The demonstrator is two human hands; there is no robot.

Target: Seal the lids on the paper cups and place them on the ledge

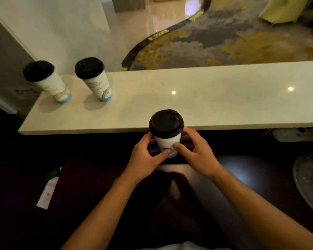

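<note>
A white paper cup (168,144) stands upright, long axis vertical, black lid (166,123) on top, just before the near edge of the pale stone ledge (206,103). The left hand (146,159) and right hand (197,153) clasp its lower wall, fingers (177,147) wrapped around the paper. Two more lidded cups (47,81) (94,79) stand near the ledge's left end (both look tilted by the wide lens). The dark counter (197,177) lies below; a glass dish (309,181) sits at its right edge.
</note>
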